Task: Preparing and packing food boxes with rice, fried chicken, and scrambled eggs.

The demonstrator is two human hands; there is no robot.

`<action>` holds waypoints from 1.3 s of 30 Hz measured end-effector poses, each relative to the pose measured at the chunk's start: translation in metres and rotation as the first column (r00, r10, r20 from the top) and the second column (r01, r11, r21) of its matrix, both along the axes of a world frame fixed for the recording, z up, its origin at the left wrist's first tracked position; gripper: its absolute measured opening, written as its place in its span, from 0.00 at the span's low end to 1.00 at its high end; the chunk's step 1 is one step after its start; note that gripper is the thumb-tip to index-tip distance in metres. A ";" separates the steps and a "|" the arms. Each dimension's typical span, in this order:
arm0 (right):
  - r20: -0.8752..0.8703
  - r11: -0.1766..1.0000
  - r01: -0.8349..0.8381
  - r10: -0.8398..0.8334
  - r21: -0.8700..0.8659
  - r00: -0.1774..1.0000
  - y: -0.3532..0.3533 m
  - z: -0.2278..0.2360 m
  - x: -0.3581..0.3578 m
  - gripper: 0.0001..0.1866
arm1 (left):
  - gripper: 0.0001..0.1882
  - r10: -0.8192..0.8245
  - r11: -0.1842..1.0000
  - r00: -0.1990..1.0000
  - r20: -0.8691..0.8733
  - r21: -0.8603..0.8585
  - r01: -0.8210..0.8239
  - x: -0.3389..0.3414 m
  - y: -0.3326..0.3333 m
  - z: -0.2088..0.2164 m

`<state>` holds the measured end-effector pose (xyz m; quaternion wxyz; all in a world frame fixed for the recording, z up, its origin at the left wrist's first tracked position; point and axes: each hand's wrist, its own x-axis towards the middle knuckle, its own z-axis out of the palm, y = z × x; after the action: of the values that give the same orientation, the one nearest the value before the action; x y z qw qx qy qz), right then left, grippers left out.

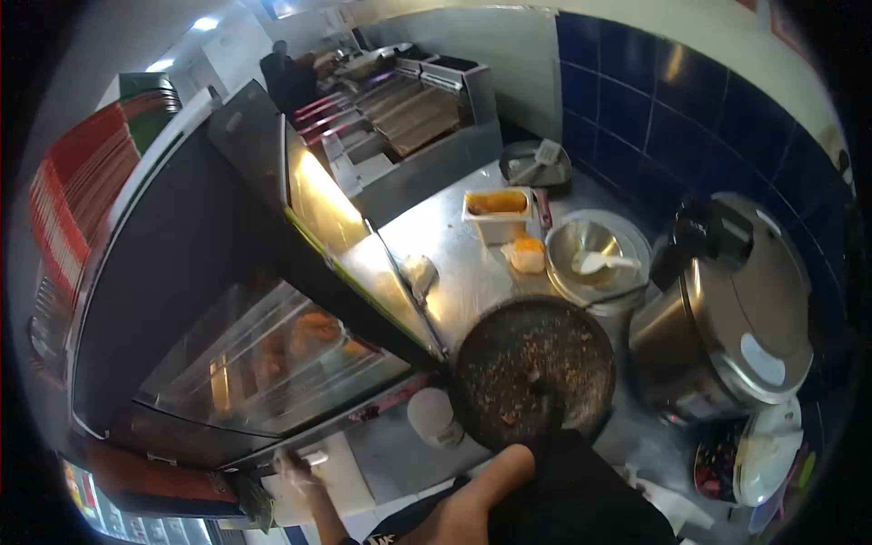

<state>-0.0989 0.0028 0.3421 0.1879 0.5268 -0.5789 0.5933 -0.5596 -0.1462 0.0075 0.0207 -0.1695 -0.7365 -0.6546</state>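
My left hand [295,470] is over a white cutting board [341,472] at the lower left. Motion smears its fingers, and a small pale shape shows beside them; whether they hold it I cannot tell. My right arm [500,477], bare below a black sleeve, bends at the bottom centre, and its hand is out of sight. Just beyond that arm sits a round dark pan [518,363] with brown crumbs and bits scattered inside. A white round container [434,416] stands between the pan and the board.
A lit glass display cabinet [272,363] with browned food fills the left. Behind the pan are a white tub [498,216] of orange sauce and a metal bowl [581,250] with a white spoon. A large steel cooker [727,309] stands right. Another person [286,77] is far back.
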 end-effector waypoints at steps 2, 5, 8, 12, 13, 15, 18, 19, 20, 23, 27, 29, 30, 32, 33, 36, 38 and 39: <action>0.064 0.996 0.080 -0.078 -0.033 0.995 -0.009 -0.021 -0.008 0.21 | 0.12 -0.469 0.857 0.869 0.156 0.316 0.406 0.136 0.100 0.091; 0.027 0.992 0.100 -0.099 -0.072 0.995 -0.047 -0.012 -0.015 0.20 | 0.12 -0.614 0.775 0.762 0.207 0.343 0.531 0.222 0.114 0.137; 0.013 0.963 0.236 -0.236 -0.127 0.972 -0.082 -0.008 -0.018 0.20 | 0.11 -0.832 0.554 0.493 0.255 0.334 0.762 0.282 0.124 0.159; 0.007 0.870 0.448 -0.457 -0.203 0.890 -0.143 -0.006 -0.031 0.20 | 0.10 -0.941 0.246 0.104 0.322 0.439 0.864 0.325 0.114 0.147; 0.007 0.844 0.479 -0.492 -0.241 0.871 -0.154 -0.009 -0.033 0.20 | 0.09 -0.935 0.226 0.050 0.351 0.480 0.848 0.333 0.108 0.145; 0.017 0.772 0.573 -0.592 -0.273 0.806 -0.179 -0.007 -0.034 0.19 | 0.08 -0.918 0.158 -0.072 0.389 0.529 0.834 0.358 0.092 0.140; 0.033 0.678 0.665 -0.692 -0.312 0.721 -0.213 -0.006 -0.038 0.19 | 0.08 -0.872 -0.111 -0.325 0.366 0.499 0.859 0.391 0.062 0.136; 0.024 0.661 0.672 -0.707 -0.334 0.707 -0.222 -0.007 -0.035 0.19 | 0.07 -0.861 -0.167 -0.357 0.362 0.462 0.871 0.405 0.050 0.140; 0.034 0.642 0.684 -0.720 -0.345 0.693 -0.231 -0.007 -0.037 0.19 | 0.07 -0.851 -0.220 -0.388 0.354 0.430 0.875 0.420 0.039 0.142; 0.055 0.554 0.753 -0.792 -0.356 0.608 -0.262 -0.002 -0.023 0.19 | 0.06 -0.736 -0.545 -0.616 0.282 0.293 0.786 0.486 0.006 0.151; 0.070 0.494 0.790 -0.831 -0.363 0.552 -0.291 -0.001 0.014 0.19 | 0.05 -0.537 -0.648 -0.782 0.317 0.439 0.623 0.584 -0.026 0.130; 0.086 0.461 0.817 -0.852 -0.346 0.517 -0.305 0.004 0.037 0.19 | 0.07 -0.693 -0.687 -0.704 -0.156 -0.153 0.710 0.634 -0.042 0.139; 0.102 0.442 0.854 -0.870 -0.274 0.483 -0.312 0.009 0.055 0.19 | 0.07 -0.684 -0.697 -0.712 -0.161 -0.147 0.702 0.657 -0.046 0.139; 0.127 0.413 0.889 -0.889 -0.198 0.441 -0.324 0.011 0.081 0.19 | 0.11 -0.633 -0.587 -0.717 -0.293 -0.422 0.691 0.703 -0.050 0.122; 0.121 0.404 0.889 -0.892 -0.218 0.435 -0.330 0.010 0.092 0.18 | 0.13 -0.643 -0.583 -0.714 -0.276 -0.429 0.690 0.718 -0.052 0.114; 0.117 0.414 0.885 -0.888 -0.214 0.444 -0.340 0.002 0.127 0.18 | 0.15 -0.617 -0.572 -0.786 -0.046 -0.659 0.488 0.758 -0.055 0.095; 0.108 0.454 0.867 -0.870 -0.207 0.481 -0.338 -0.012 0.158 0.18 | 0.22 -0.648 -0.396 -0.744 -0.160 -0.764 0.509 0.751 -0.061 0.095; 0.205 0.338 0.899 -0.894 -0.278 0.399 -0.333 -0.023 0.178 0.13 | 0.27 -0.608 -0.311 -0.732 -0.309 -0.755 0.577 0.739 -0.061 0.111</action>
<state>0.0796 -0.3307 0.3193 0.5667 0.0760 -0.6596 0.4877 0.1799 -0.2074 0.1190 -0.1872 -0.9589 -0.1337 -0.1663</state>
